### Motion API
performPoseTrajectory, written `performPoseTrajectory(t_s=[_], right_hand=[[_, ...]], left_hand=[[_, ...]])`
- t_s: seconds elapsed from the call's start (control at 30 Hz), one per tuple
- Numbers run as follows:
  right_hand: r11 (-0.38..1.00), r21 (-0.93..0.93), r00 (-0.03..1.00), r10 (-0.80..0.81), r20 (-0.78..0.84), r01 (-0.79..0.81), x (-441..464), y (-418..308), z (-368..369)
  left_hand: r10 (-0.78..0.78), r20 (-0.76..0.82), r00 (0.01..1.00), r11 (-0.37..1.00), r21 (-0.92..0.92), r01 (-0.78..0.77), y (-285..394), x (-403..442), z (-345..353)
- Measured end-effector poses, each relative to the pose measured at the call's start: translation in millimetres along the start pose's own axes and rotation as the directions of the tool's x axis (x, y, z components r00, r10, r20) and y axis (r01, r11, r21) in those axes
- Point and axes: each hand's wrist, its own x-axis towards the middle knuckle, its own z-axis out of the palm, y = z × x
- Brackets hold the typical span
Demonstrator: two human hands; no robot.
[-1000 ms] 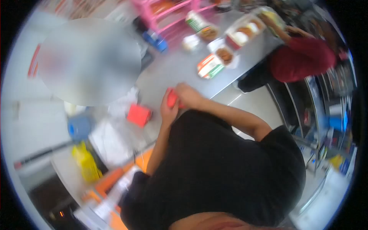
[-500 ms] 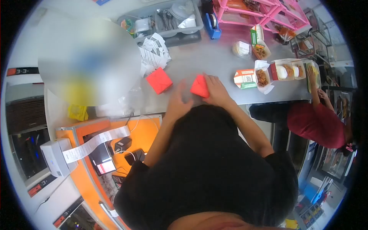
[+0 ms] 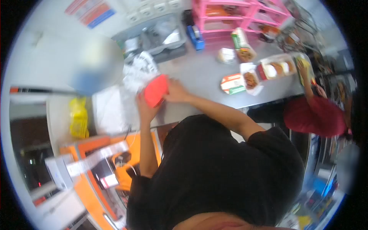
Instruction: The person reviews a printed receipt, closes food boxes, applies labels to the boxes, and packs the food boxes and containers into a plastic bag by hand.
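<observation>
Left hand (image 3: 148, 110) and right hand (image 3: 178, 93) shifted leftward, red box (image 3: 156, 91) between their fingers (image 3: 172, 86).

A pale wall (image 3: 46, 61) bearing an orange-and-blue poster (image 3: 92, 14) rises beyond the metal desk (image 3: 195, 73). A pink plastic rack (image 3: 226, 18) lines the desk's far edge; an orange cabinet (image 3: 86, 191) adjoins its near edge, leftward.
</observation>
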Motion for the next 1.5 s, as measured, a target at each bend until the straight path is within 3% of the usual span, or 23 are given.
performPoseTrajectory(t_s=[0.07, 0.2, 0.3, 0.37, 0.47, 0.57, 0.67, 0.77, 0.8, 0.87, 1.0, 1.03, 1.1, 1.2, 1.27, 1.3, 1.33, 1.4, 1.5], right_hand=[[0.997, 0.066, 0.999, 0.039, 0.009, -0.040, -24, -11, -3], [0.964, 0.266, 1.000, -0.006, -0.010, 0.009, -67, 9, 11], [0.982, 0.173, 0.997, -0.075, -0.036, 0.080, -79, 40, -17], [0.998, 0.062, 0.988, 0.035, -0.148, -0.026, -97, 73, -59], [0.980, -0.157, 0.950, 0.072, -0.302, -0.124, -101, 129, -148], [0.840, -0.440, 0.925, 0.173, -0.339, -0.319, -74, 166, -220], [0.726, -0.607, 0.931, 0.131, -0.340, -0.323, -39, 213, -222], [0.701, -0.589, 0.898, 0.174, -0.405, -0.402, -21, 218, -186], [0.744, -0.538, 0.898, 0.194, -0.395, -0.397, -15, 211, -178], [0.818, -0.430, 0.903, 0.233, -0.361, -0.383, -13, 192, -156], [0.912, -0.361, 0.943, 0.076, -0.324, -0.197, -28, 128, -111], [0.939, -0.297, 0.934, 0.061, -0.352, -0.173, -35, 117, -102], [0.979, -0.168, 0.912, 0.035, -0.408, -0.113, -47, 103, -97], [0.990, 0.093, 0.787, 0.139, -0.601, -0.104, -104, 126, -135], [0.947, 0.235, 0.433, 0.310, -0.846, -0.220, -165, 158, -159], [0.895, 0.446, 0.256, 0.438, -0.862, -0.029, -181, 156, -186], [0.825, 0.396, 0.137, 0.482, -0.865, -0.404, -215, 189, -187], [0.741, 0.529, 0.105, 0.616, -0.781, -0.414, -246, 229, -196], [0.568, 0.786, 0.209, 0.822, -0.529, -0.246, -257, 305, -188]], left_hand=[[0.100, 0.066, 0.993, 0.995, 0.000, -0.100, 6, 4, -16], [0.141, 0.266, 0.954, 0.990, -0.044, -0.134, 0, 15, -34], [0.154, 0.383, 0.911, 0.983, 0.031, -0.179, 13, 21, -52], [0.072, 0.409, 0.910, 0.991, 0.071, -0.111, 27, 26, -69], [0.076, 0.300, 0.951, 0.980, 0.155, -0.128, 68, 40, -84], [0.101, 0.185, 0.978, 0.990, -0.119, -0.080, 99, 59, -72], [0.057, 0.142, 0.988, 0.945, -0.328, -0.007, 143, 70, -40], [0.039, 0.223, 0.974, 0.914, -0.402, 0.055, 176, 70, -10], [0.107, 0.229, 0.968, 0.947, -0.321, -0.029, 169, 69, 4], [0.041, 0.267, 0.963, 0.927, -0.370, 0.063, 170, 62, 31], [-0.089, 0.274, 0.958, 0.845, -0.488, 0.218, 166, 40, 84], [-0.180, 0.440, 0.880, 0.821, -0.425, 0.381, 160, 33, 95], [-0.338, 0.707, 0.621, 0.729, -0.220, 0.648, 149, 20, 110], [-0.215, 0.915, 0.340, 0.584, -0.158, 0.796, 171, 11, 118], [-0.191, 0.935, 0.299, 0.502, -0.169, 0.848, 176, 7, 143], [-0.179, 0.944, 0.278, 0.456, -0.171, 0.874, 179, 4, 159], [-0.177, 0.938, 0.298, 0.442, -0.195, 0.875, 185, 0, 175], [-0.170, 0.922, 0.348, 0.431, -0.248, 0.868, 202, 6, 208], [-0.115, 0.936, 0.333, 0.209, -0.304, 0.929, 232, 14, 240]])
